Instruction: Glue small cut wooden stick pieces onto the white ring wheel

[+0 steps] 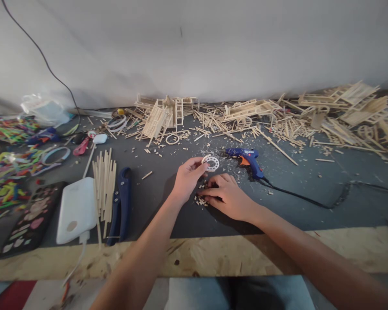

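Observation:
A small white ring (215, 160) with holes around its band is pinched between the thumb and fingers of my left hand (188, 175), raised a little above the dark tabletop. Just right of it and nearer to me, my right hand (224, 193) reaches down with bent fingers into a little heap of short cut wooden stick pieces (200, 200). Its fingertips are partly hidden, so whether a piece is between them cannot be made out. Behind the hands a blue glue gun (245, 158) with an orange trigger lies on its side.
Thin wooden sticks (105, 185), blue cutters (121, 206), a white power bank (77, 211) and a patterned phone (32, 215) lie at left, beside colourful pipe-cleaner-like pieces (6, 189). Small stick structures (160, 118) and loose sticks line the wall. The glue gun's black cord (304, 197) runs right.

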A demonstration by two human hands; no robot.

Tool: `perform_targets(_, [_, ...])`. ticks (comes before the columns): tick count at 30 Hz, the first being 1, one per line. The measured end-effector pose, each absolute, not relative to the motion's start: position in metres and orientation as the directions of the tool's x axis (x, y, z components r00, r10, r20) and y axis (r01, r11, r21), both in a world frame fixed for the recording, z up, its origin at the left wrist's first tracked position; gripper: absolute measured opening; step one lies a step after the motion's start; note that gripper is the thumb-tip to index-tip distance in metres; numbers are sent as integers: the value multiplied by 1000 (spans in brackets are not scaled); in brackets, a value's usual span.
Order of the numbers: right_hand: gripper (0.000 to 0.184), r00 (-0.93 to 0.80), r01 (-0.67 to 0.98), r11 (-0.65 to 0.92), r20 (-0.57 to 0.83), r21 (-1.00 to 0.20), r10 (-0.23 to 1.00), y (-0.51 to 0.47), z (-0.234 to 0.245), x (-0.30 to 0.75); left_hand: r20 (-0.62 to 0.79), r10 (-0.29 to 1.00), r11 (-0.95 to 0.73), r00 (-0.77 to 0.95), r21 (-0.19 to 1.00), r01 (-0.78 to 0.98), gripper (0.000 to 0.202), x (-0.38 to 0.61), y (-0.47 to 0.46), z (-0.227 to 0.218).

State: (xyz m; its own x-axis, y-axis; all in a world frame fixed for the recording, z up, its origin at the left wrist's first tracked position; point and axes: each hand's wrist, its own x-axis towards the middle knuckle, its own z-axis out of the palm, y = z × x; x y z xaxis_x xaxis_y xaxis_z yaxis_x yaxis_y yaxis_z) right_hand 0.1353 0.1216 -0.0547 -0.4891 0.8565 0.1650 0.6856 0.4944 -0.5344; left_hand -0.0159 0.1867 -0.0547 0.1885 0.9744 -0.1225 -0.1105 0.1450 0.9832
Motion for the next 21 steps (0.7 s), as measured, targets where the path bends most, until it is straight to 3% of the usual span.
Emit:
perform_targets(16, [6,-453,655,443,151,-612,879,125,-56,136,-105,977,131,187,982,-135,26,-15,187,-54])
perform_targets(21, [6,-399,564,436,231,-701,887,126,-54,138,-76,974,106,213,985,-135,24,-15,186,-53])
